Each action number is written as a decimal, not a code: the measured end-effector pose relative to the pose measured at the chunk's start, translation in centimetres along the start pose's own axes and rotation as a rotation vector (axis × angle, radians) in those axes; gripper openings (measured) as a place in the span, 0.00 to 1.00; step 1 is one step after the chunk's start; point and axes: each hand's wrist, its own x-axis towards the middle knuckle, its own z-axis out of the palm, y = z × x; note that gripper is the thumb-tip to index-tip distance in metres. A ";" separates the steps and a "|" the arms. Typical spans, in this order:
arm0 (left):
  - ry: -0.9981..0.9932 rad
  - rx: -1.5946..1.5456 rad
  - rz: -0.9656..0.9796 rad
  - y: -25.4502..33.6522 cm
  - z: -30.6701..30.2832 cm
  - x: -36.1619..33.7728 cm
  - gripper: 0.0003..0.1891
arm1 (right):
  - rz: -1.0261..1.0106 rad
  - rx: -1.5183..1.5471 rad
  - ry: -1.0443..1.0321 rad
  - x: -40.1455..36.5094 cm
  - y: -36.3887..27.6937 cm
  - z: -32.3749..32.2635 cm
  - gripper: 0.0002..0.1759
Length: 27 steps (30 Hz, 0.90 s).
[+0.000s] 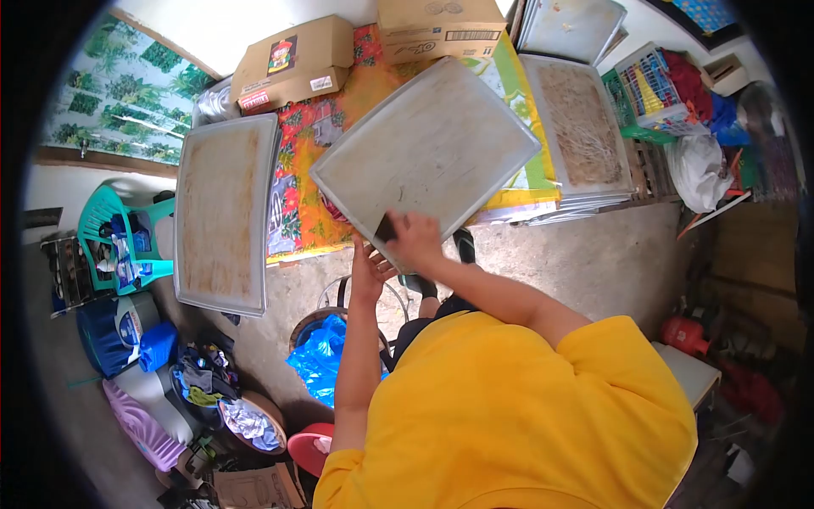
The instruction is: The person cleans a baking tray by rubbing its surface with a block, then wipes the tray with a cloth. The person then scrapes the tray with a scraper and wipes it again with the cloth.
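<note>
A large grey metal tray (441, 140) with a thin raised rim lies turned at an angle on the table, its near corner towards me. My left hand (370, 269) holds that near corner at the rim, some fingers passing underneath. My right hand (414, 241) is closed on a small dark flat scraper (386, 227), pressed to the tray's surface near the same corner. The scraper's far side is hidden by my fingers. Faint dark marks show on the tray's face.
A stained tray (225, 212) stands at the left, and stacked trays (585, 127) lie at the right. Cardboard boxes (297, 59) sit at the back of the flowered tablecloth (297, 233). Below are a blue plastic bag (320, 360), a green chair (102, 216) and laundry (250, 424).
</note>
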 end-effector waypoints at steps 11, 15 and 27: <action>0.435 0.704 0.160 2.6 -1.2 2.5 0.24 | 0.761 -0.205 0.078 11.7 25.6 -9.9 0.53; 0.530 0.678 0.240 4.5 1.3 2.5 0.27 | 0.675 -0.192 -0.069 11.4 23.6 -9.8 0.51; 0.525 0.716 0.173 5.7 0.2 5.4 0.34 | 0.353 -0.143 -0.012 10.9 19.8 -7.5 0.49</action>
